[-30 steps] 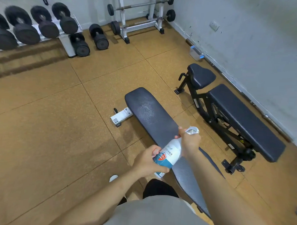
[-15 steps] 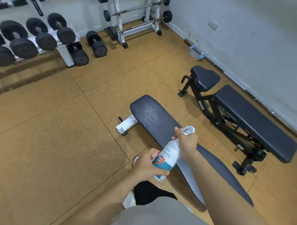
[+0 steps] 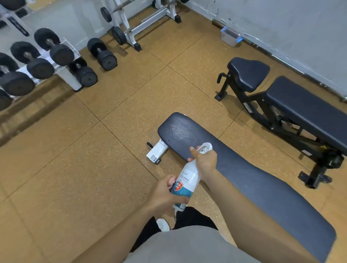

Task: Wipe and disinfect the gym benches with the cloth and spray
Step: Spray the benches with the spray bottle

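The spray bottle [image 3: 185, 182] hung tilted over the near bench [image 3: 246, 173], lower in view than a moment earlier. The right hand [image 3: 205, 161] had its fingers closed round the trigger head; the left hand [image 3: 163, 194] gripped the base. Two benches showed, the second bench [image 3: 307, 110] beside the wall.

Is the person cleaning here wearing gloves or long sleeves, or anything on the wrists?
No gloves: the left hand and right hand are both bare. No sleeves reach the forearms, and no watch, band or ring shows. A grey-beige top fills the bottom of the view, above dark trousers.
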Available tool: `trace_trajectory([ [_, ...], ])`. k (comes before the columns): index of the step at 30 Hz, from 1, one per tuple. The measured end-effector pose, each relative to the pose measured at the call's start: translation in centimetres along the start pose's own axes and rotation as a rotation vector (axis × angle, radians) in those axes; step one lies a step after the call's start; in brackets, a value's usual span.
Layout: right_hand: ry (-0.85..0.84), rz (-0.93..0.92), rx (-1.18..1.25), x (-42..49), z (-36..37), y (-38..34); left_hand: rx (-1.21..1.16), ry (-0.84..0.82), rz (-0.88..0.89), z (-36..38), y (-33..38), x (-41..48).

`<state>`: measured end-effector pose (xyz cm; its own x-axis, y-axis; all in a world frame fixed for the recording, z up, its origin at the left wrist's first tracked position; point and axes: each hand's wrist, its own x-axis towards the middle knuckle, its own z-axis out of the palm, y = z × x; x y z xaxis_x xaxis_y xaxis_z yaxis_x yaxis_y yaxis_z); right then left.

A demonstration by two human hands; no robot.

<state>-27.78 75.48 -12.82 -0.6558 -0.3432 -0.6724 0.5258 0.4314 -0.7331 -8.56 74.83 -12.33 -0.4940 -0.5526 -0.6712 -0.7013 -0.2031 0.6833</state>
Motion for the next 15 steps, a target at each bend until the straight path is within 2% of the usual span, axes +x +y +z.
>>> trace_trajectory([
  [3,0.056,0.020,-0.036,0.4,1.4,0.0,0.053,-0.035,0.003,-1.6,0.1,0.9],
  [9,0.095,0.028,0.056,-0.4,3.4,-0.3,0.108,-0.105,0.047,-5.1,-0.8,2.6],
  [15,0.306,0.050,0.085,-3.1,5.6,0.3,0.182,-0.261,0.130,-9.4,-1.4,3.1],
])
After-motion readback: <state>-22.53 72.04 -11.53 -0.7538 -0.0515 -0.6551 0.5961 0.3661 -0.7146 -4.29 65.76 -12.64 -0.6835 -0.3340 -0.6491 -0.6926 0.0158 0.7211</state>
